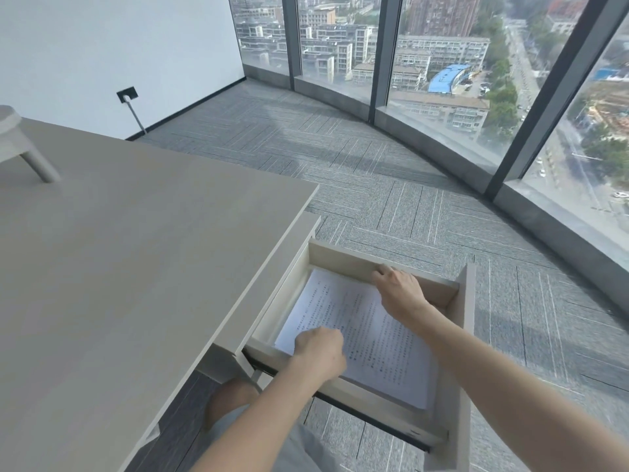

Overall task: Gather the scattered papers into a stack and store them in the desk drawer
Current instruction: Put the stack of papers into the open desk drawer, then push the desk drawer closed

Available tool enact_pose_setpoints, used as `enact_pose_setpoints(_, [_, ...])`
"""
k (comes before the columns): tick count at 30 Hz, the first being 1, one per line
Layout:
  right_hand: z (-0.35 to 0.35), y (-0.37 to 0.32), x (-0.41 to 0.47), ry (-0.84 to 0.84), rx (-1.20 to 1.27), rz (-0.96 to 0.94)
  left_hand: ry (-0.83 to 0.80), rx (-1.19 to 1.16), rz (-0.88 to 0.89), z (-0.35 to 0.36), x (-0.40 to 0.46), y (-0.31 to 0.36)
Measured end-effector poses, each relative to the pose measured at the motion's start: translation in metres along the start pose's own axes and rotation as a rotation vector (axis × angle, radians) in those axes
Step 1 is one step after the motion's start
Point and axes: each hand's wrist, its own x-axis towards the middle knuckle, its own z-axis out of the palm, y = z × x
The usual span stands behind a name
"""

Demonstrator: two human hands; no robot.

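The desk drawer [463,321] is pulled out wide at the desk's right side. A stack of printed white papers [384,338] lies flat on its floor. My left hand [320,349] rests on the near left part of the stack with its fingers curled down onto the sheets. My right hand [400,294] reaches over the far side of the stack, fingertips at the drawer's far wall [343,258]. Whether either hand grips the papers or only presses on them cannot be told.
The pale wooden desk [136,250] fills the left. A grey stand leg [37,165] sits at its far left corner. Grey carpet [374,172] stretches to curved floor-to-ceiling windows [442,63]. My knee [231,400] shows below the drawer.
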Motion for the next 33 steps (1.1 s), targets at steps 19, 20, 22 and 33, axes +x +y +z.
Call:
enact_pose_setpoints(19, [-0.049, 0.038, -0.129, 0.088, 0.542, 0.721, 0.363, 0.016, -0.065, -0.132, 0.000, -0.107])
enact_pose_setpoints(20, [-0.046, 0.038, -0.132, 0.050, 0.569, 0.746, 0.366, 0.059, -0.053, -0.128, 0.000, -0.111])
enact_pose_setpoints(22, [-0.042, 0.040, -0.135, 0.042, 0.609, 0.752, 0.400, 0.112, -0.035, -0.126, -0.004, -0.112])
enact_pose_setpoints(33, [-0.027, 0.038, -0.138, 0.111, 0.961, 0.729, 0.459, 0.046, -0.102, -0.127, -0.003, -0.117])
